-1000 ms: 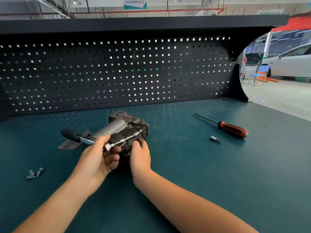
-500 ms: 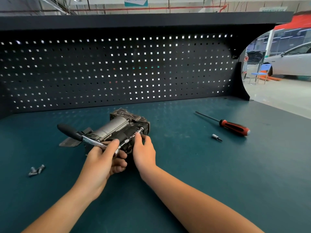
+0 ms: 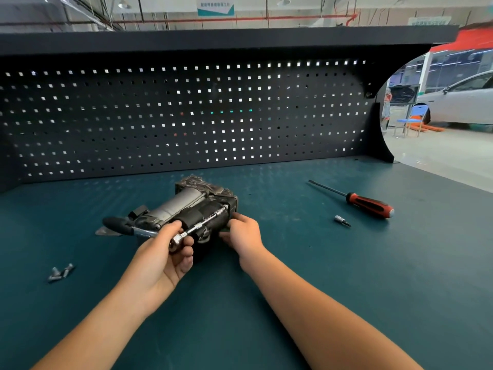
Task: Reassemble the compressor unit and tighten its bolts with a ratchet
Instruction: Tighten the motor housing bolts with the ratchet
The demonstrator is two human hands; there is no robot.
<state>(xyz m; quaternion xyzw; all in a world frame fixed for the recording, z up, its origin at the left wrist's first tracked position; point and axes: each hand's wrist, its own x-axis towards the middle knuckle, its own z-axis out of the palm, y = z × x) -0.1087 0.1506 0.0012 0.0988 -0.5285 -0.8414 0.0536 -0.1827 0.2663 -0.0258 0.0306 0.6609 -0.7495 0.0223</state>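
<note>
Much open bench (image 3: 346,276) surrounds; left fingers (image 3: 186,260) wrap ratchet (image 3: 177,241), right fingers (image 3: 236,218) grip compressor (image 3: 181,200).

This is a car repair workshop. A workbench (image 3: 346,289) with a teal top, a dark pegboard back panel (image 3: 186,116) and a shelf (image 3: 213,38) above carries hand tools and parts: a red-handled screwdriver (image 3: 369,205), a small bit (image 3: 342,220), loose bolts (image 3: 60,272), a ratchet (image 3: 120,225) and a compressor unit (image 3: 184,201). Past the bench end is a wide hall with a pale floor (image 3: 440,156), a white car (image 3: 464,102), a blue chair (image 3: 410,121), and bare pipes (image 3: 240,20) and hanging lamps (image 3: 122,4) under the ceiling.
</note>
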